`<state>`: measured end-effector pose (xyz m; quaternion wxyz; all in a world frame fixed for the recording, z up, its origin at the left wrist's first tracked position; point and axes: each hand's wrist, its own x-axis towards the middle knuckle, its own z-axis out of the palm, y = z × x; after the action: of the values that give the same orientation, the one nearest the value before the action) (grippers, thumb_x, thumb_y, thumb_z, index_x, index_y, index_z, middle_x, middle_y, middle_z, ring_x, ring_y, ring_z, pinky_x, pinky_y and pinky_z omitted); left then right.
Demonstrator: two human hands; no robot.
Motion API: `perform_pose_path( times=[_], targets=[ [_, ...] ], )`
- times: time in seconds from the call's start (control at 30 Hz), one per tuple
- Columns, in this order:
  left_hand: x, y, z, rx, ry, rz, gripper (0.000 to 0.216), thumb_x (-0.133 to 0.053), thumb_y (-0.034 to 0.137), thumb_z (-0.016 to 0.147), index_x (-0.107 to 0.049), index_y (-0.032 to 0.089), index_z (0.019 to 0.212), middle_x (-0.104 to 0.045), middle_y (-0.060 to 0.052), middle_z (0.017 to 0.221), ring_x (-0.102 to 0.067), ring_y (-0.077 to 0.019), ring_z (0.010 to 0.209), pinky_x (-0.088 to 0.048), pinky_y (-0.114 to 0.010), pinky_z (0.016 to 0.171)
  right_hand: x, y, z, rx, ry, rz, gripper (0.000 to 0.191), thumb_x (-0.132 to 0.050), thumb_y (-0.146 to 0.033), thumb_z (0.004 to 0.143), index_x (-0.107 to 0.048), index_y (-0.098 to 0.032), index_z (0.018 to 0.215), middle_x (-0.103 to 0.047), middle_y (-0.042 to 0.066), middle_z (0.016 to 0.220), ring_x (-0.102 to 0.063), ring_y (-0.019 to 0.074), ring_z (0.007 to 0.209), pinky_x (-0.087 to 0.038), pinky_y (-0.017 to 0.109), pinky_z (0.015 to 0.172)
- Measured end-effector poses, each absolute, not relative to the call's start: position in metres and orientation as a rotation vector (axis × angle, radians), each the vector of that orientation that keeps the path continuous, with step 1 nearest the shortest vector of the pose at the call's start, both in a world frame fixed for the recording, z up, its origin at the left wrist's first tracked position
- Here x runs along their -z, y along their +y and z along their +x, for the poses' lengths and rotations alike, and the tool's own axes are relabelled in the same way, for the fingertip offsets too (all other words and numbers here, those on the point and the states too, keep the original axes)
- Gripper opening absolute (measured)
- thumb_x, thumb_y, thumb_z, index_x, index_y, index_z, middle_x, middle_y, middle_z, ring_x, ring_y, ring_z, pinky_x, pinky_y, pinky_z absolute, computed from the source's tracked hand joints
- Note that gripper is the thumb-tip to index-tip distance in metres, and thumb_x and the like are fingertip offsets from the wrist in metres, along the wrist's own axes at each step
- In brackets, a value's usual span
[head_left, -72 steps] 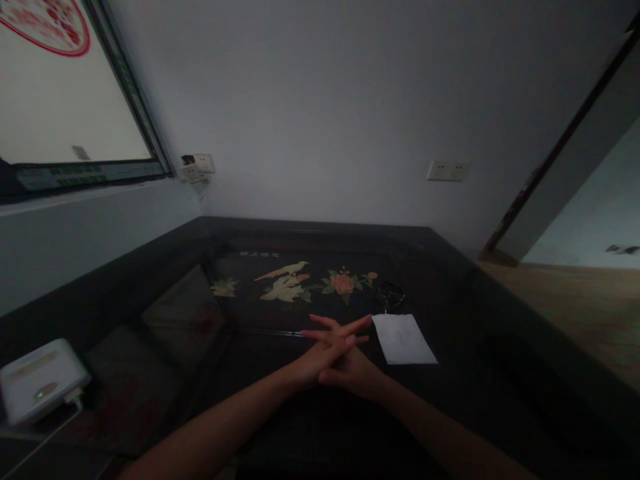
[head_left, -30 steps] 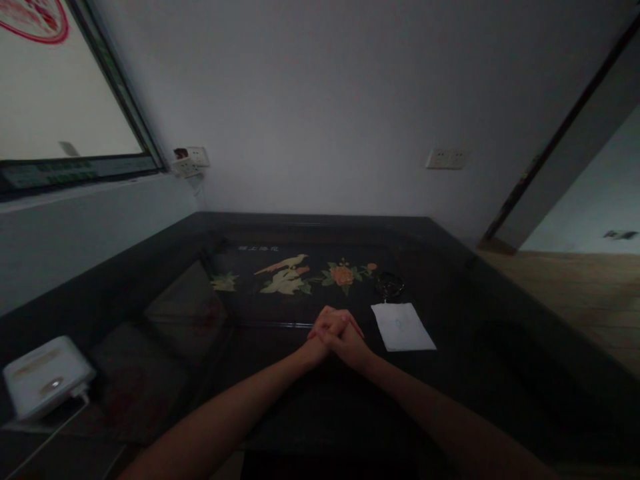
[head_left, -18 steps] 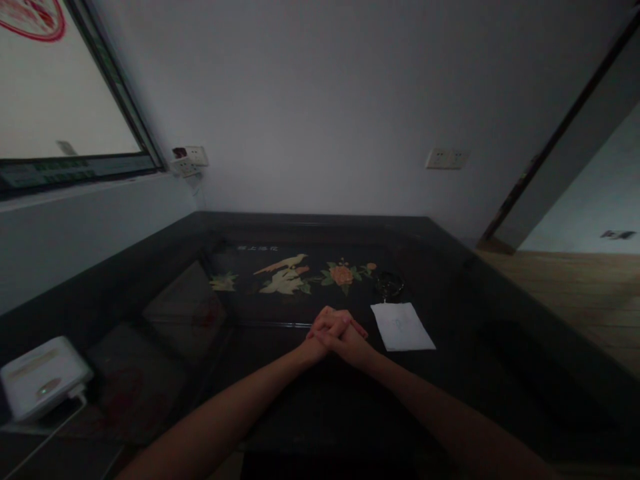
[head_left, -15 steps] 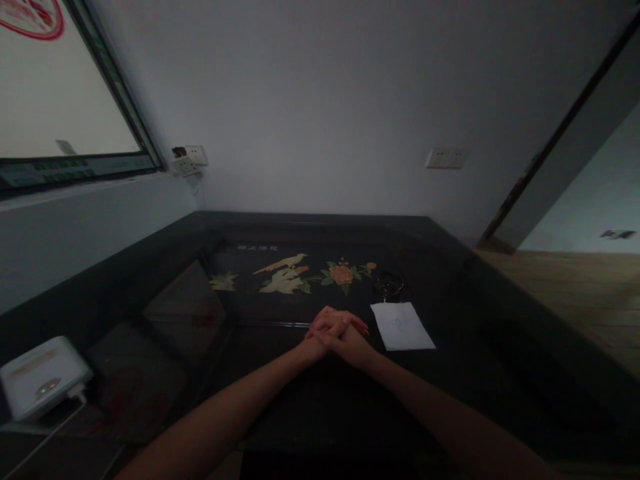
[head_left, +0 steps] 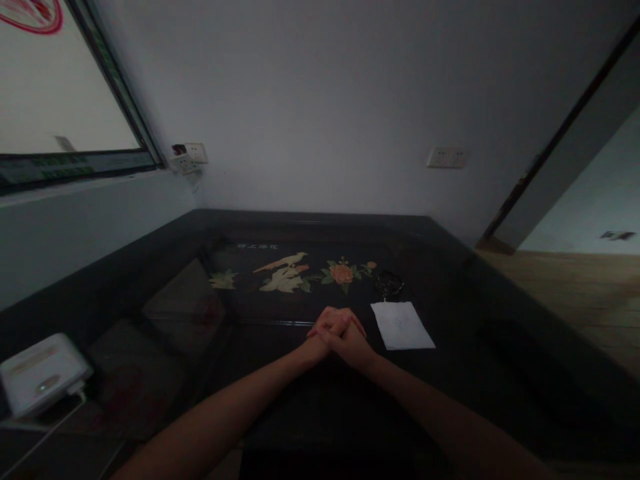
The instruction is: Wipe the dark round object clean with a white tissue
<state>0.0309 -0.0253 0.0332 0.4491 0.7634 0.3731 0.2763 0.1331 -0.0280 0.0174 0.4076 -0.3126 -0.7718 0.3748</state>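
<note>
My left hand [head_left: 317,339] and my right hand [head_left: 351,341] are clasped together at the middle of the dark table [head_left: 300,400], fingers interlaced and folded over each other. No object shows in either hand; the space between the palms is hidden. Just right of them lies a white sheet of paper [head_left: 403,327], lying flat with a faint mark on it. Touching or close to its far edge is a dark, shiny coiled item, like a string of beads or a chain [head_left: 389,285].
A panel with a bird and a flower picture [head_left: 341,274] lies beyond my hands. At the left, a white box-shaped device [head_left: 45,377] has a white cable [head_left: 43,440] plugged in. Wall sockets [head_left: 447,158] and a window [head_left: 60,87] are behind.
My hands stay clasped in nearly the same place, with the fingers slightly shifted and folded a little closer. The paper and coiled item have not moved.
</note>
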Motion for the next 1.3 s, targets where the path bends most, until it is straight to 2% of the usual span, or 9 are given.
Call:
perform_pose_path(
  times=[0.17,0.63,1.1,1.3],
  targets=[
    [-0.039,-0.029,0.034,-0.676,0.945,1.83,0.044,-0.022,0.03,0.088,-0.063,0.015,0.086,-0.059,-0.005,0.086,-0.053,-0.0198,0.093,-0.038,-0.031,0.095,-0.015,-0.029,0.134,-0.981,-1.904,-0.805,0.023,-0.049,-0.025,0.085,-0.071,-0.019,0.079,-0.064,0.005,0.082,-0.058,0.0194,0.084,-0.046,0.032,0.075],
    [-0.037,-0.032,0.029,-0.758,0.87,1.744,0.042,-0.029,0.041,0.088,-0.062,0.015,0.081,-0.061,-0.007,0.088,-0.055,-0.0208,0.094,-0.041,-0.031,0.092,-0.015,-0.031,0.134,-0.98,-1.884,-0.805,0.024,-0.049,-0.026,0.086,-0.07,-0.019,0.079,-0.062,0.005,0.083,-0.058,0.0189,0.084,-0.046,0.032,0.074],
    [-0.031,-0.029,0.028,-0.734,0.848,1.768,0.046,-0.027,0.043,0.089,-0.065,0.016,0.086,-0.061,-0.006,0.092,-0.054,-0.0207,0.098,-0.038,-0.032,0.096,-0.014,-0.031,0.135,-0.997,-1.895,-0.815,0.025,-0.049,-0.03,0.087,-0.071,-0.019,0.082,-0.062,0.005,0.083,-0.058,0.0192,0.083,-0.047,0.032,0.073],
    [-0.029,-0.029,0.029,-0.769,0.852,1.733,0.046,-0.03,0.045,0.088,-0.065,0.017,0.079,-0.061,-0.005,0.087,-0.055,-0.0198,0.096,-0.04,-0.029,0.093,-0.012,-0.029,0.136,-0.99,-1.914,-0.802,0.026,-0.049,-0.031,0.087,-0.071,-0.019,0.084,-0.061,0.005,0.084,-0.058,0.0188,0.084,-0.047,0.032,0.075]
  ],
)
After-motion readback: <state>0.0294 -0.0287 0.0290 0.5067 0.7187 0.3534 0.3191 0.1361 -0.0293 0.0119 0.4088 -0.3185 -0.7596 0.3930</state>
